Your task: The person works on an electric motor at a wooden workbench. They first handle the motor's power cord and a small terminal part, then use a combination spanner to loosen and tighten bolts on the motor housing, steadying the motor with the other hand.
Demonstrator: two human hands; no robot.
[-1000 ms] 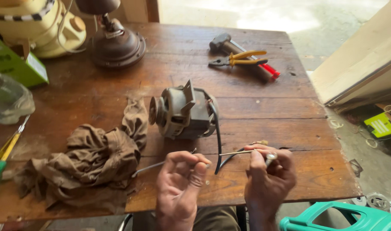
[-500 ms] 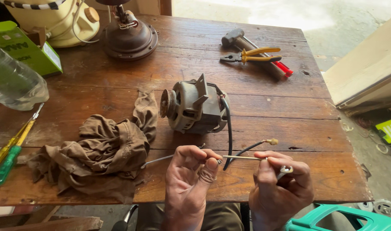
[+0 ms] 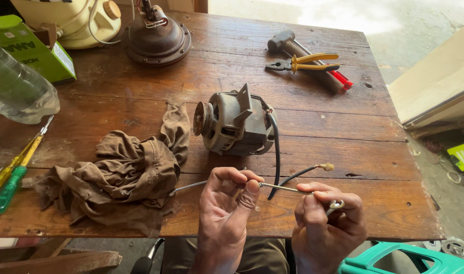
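My left hand [image 3: 226, 203] and my right hand [image 3: 326, 218] both pinch one thin metal rod [image 3: 277, 187] at the near edge of the wooden table [image 3: 343, 132]. The rod's left end reaches toward a crumpled brown rag [image 3: 125, 177]. A small metal ring end [image 3: 336, 205] shows at my right fingers. Just beyond my hands sits a grey electric motor [image 3: 234, 124] with a pulley on its left. A black cable [image 3: 278, 152] hangs from the motor and ends in a pale tip [image 3: 326, 166].
Yellow-handled pliers [image 3: 305, 62], a hammer [image 3: 288, 43] and a red-handled tool [image 3: 338, 78] lie at the far right. A brown round base [image 3: 158, 38], a cream appliance [image 3: 74, 18], a green box [image 3: 31, 48], a clear bottle [image 3: 16, 89] and screwdrivers [image 3: 13, 172] stand left. A teal plastic object [image 3: 394, 259] sits lower right.
The view has tilted down and nearer. My hands have drawn slightly apart along the rod, with my left fingers sliding to grip it nearer its middle.
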